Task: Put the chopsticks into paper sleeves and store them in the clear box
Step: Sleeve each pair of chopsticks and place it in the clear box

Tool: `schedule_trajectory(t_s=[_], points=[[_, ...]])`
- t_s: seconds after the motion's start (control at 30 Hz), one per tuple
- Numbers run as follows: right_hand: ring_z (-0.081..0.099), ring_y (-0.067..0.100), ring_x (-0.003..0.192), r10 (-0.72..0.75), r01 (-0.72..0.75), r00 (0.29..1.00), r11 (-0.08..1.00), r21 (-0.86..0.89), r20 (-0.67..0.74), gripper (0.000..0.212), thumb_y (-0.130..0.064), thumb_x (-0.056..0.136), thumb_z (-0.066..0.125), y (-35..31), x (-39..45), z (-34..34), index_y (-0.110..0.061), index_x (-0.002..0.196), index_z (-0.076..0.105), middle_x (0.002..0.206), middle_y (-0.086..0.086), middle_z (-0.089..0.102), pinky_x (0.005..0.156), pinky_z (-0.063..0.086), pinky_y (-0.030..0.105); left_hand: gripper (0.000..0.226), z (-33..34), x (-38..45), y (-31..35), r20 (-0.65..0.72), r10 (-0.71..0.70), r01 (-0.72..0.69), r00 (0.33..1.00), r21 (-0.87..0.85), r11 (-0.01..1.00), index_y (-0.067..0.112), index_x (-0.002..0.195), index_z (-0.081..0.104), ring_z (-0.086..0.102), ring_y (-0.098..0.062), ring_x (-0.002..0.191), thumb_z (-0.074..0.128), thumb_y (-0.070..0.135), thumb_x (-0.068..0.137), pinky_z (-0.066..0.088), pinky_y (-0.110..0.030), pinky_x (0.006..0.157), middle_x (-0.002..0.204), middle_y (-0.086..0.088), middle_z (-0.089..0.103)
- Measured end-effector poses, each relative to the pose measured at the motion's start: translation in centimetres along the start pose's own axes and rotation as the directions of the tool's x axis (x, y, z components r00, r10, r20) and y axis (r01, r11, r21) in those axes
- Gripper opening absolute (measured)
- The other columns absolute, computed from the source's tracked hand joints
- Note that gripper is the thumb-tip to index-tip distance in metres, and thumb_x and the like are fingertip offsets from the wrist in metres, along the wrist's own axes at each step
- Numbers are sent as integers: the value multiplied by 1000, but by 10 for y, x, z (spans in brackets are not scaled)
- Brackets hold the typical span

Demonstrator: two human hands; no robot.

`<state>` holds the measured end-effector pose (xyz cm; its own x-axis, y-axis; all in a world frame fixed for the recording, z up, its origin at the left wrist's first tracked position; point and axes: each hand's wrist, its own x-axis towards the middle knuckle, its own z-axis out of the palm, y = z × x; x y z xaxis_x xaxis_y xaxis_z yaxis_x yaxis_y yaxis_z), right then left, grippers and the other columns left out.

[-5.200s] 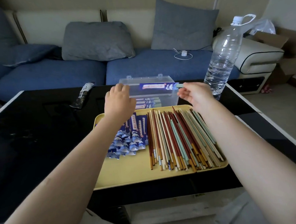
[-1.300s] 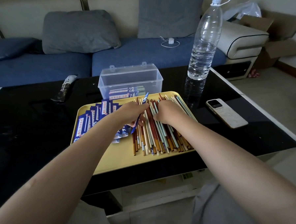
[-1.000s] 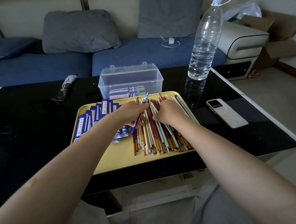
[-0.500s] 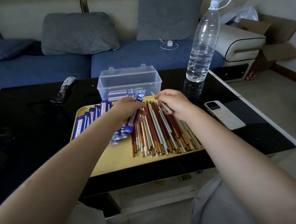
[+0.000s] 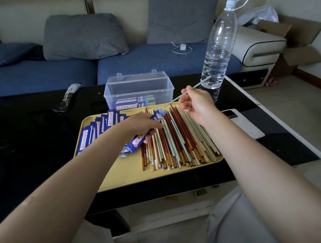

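Our left hand gripped a flat blue paper sleeve over the yellow tray. Our right hand pinched a slim pale-green chopstick, its tip near the sleeve's mouth. The clear plastic box stood behind on the glossy black tabletop.

Glossy black tabletop, matt yellow tray, clear smooth plastic box and bottle, printed paper sleeves, soft cloth cushions.
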<state>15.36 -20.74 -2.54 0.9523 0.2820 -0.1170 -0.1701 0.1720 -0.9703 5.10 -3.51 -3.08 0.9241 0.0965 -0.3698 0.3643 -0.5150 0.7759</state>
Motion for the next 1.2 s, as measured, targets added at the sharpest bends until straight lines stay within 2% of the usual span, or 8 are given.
schedule_trajectory(t_s=[0.4, 0.5, 0.57, 0.67, 0.73, 0.9, 1.03, 1.2], points=[[51, 13, 47, -4, 5, 1000, 997, -81, 19, 26, -21, 109, 43, 5, 0, 3, -6, 98, 61, 63, 7, 60, 44, 36, 22, 23, 1, 2, 0, -38, 22, -21, 999, 36, 999, 7, 92, 56, 53, -16, 46, 62, 28, 97, 49, -24, 53, 64, -8, 59], [47, 10, 49, 70, -16, 977, 966, -257, 202, 28, -29, 106, 51, 8, -2, 3, -7, 106, 68, 66, 1, 57, 47, 36, 23, 24, 4, 2, 1, -41, 37, -37, 998, -4, 999, 8, 88, 55, 52, -16, 45, 61, 29, 97, 48, -23, 50, 62, -7, 58], [46, 9, 51, 243, -57, 919, 860, -507, 309, 40, -48, 101, 54, 9, -7, 5, -13, 110, 69, 70, 0, 56, 48, 38, 23, 29, 5, 3, 3, -42, 34, -35, 999, -23, 999, 9, 87, 55, 53, -18, 50, 58, 36, 98, 48, -26, 54, 63, -8, 58], [47, 11, 51, 323, -93, 912, 764, -638, 254, 64, -68, 96, 43, 7, -7, 8, -11, 111, 68, 70, 2, 57, 48, 40, 25, 28, 7, 5, 5, -62, -15, -2, 998, -259, 966, 10, 91, 52, 53, -20, 52, 51, 36, 101, 48, -31, 55, 65, -8, 55], [51, 13, 53, 220, -33, 959, 709, -705, 176, 54, -57, 102, 42, 5, -6, 6, -11, 109, 69, 73, 3, 59, 49, 43, 25, 20, 7, 5, 4, -97, -72, 24, 993, -426, 904, 9, 99, 52, 56, -21, 54, 48, 28, 103, 52, -33, 55, 66, -8, 57], [60, 15, 59, 116, 139, 978, 263, -955, 175, 24, -32, 100, 58, 20, -6, 2, -12, 98, 71, 77, 4, 68, 59, 49, 28, 19, 8, 9, -3, -161, -164, 72, 973, -467, 881, 5, 106, 58, 72, -28, 74, 48, 21, 104, 60, -40, 71, 88, -16, 74], [58, 12, 77, 71, 223, 968, 205, -953, 242, 17, -32, 94, 67, 27, -14, 19, -17, 100, 65, 94, -3, 62, 64, 45, 25, 13, 11, 10, -2, -175, -213, 114, 961, -452, 885, 5, 107, 54, 73, -34, 95, 46, 16, 103, 59, -41, 73, 99, -17, 75], [59, 21, 90, 133, 181, 974, 6, -983, 181, 26, -31, 93, 65, 39, -16, 36, -13, 111, 62, 88, 1, 56, 77, 49, 30, 18, 13, 11, -2, -194, -255, 154, 947, -423, 893, 3, 113, 56, 73, -32, 94, 49, 14, 101, 58, -37, 68, 105, -19, 73]])
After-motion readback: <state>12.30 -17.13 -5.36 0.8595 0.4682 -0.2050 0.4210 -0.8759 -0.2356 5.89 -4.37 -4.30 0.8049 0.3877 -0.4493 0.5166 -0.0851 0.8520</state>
